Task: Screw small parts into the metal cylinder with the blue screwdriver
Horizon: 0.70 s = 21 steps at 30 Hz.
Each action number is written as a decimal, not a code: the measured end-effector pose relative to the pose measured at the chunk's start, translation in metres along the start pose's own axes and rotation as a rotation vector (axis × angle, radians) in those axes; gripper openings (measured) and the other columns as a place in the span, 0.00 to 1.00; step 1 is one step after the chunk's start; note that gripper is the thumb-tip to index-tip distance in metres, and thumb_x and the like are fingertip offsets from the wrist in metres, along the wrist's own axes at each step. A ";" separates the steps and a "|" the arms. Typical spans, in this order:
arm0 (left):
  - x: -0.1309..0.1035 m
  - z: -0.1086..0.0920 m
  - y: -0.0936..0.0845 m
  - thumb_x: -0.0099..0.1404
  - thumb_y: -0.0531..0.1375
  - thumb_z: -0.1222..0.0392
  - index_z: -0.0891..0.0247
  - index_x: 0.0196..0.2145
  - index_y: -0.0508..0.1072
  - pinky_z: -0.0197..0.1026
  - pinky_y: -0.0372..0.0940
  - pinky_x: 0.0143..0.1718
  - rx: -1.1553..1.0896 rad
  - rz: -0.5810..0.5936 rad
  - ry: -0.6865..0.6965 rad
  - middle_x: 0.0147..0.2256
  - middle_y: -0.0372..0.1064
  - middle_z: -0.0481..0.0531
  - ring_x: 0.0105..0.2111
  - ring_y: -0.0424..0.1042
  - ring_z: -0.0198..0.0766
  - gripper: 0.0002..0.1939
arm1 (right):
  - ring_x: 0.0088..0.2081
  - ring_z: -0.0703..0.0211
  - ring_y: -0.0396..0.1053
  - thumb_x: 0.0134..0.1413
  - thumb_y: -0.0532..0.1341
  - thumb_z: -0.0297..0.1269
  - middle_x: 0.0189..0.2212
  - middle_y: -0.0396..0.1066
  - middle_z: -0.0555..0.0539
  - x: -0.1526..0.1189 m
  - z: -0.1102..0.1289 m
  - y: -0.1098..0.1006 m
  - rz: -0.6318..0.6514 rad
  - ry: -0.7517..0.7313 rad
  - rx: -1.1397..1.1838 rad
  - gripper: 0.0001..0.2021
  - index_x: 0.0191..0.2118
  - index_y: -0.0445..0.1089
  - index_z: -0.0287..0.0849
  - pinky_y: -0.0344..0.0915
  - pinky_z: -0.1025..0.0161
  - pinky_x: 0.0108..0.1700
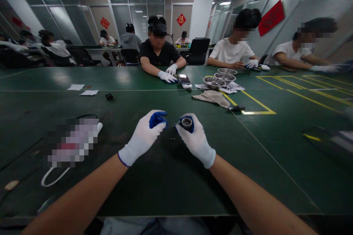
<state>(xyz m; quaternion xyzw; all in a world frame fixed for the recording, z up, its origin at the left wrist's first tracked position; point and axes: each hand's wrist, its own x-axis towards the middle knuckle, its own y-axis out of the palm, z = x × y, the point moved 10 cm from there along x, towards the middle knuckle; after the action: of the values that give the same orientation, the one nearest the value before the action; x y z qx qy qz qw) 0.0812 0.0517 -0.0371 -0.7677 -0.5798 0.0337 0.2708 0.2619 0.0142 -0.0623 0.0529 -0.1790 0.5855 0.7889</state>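
Both my hands wear white gloves with blue palms. My right hand (pixel 194 136) is wrapped round a small dark cylindrical part (pixel 186 123) with a round metal rim and an open top. Left of it, my left hand (pixel 147 132) has its fingers curved and apart, with no object visible between them. Several tiny metal pieces (pixel 174 125) lie on the green table (pixel 154 191) between my hands. Two small rings (pixel 172 139) rest a little nearer to me.
Ahead stand metal bowls (pixel 214 82), a beige cloth (pixel 212 97) and a dark-handled tool (pixel 236 108). A blurred-out item with a white cord (pixel 56 181) lies left. A small black object (pixel 109 96) sits beyond. People in gloves sit opposite.
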 end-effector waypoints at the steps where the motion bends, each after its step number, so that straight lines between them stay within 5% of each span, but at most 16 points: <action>1: -0.002 -0.005 -0.004 0.64 0.63 0.58 0.61 0.50 0.75 0.52 0.71 0.54 -0.036 -0.029 0.005 0.48 0.78 0.56 0.48 0.77 0.48 0.17 | 0.33 0.55 0.72 0.51 0.66 0.43 0.30 0.73 0.51 -0.003 0.006 0.003 0.016 -0.028 -0.031 0.10 0.37 0.69 0.46 0.69 0.58 0.38; 10: -0.019 -0.043 0.010 0.61 0.67 0.59 0.58 0.36 0.81 0.47 0.74 0.46 0.054 0.085 0.152 0.41 0.74 0.51 0.40 0.76 0.43 0.05 | 0.28 0.60 0.66 0.53 0.62 0.36 0.27 0.67 0.53 -0.019 0.029 0.030 0.235 -0.178 -0.130 0.06 0.32 0.63 0.46 0.61 0.63 0.30; 21: -0.021 -0.051 0.026 0.63 0.66 0.58 0.57 0.27 0.80 0.45 0.73 0.37 0.163 0.153 0.114 0.36 0.73 0.50 0.35 0.75 0.41 0.06 | 0.29 0.60 0.66 0.55 0.61 0.35 0.28 0.67 0.52 -0.026 0.035 0.040 0.276 -0.210 -0.107 0.05 0.33 0.63 0.46 0.62 0.62 0.30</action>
<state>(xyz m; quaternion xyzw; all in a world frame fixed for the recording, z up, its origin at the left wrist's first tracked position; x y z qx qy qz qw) 0.1153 0.0082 -0.0105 -0.7857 -0.4986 0.0575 0.3615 0.2097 -0.0074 -0.0438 0.0464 -0.2968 0.6692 0.6796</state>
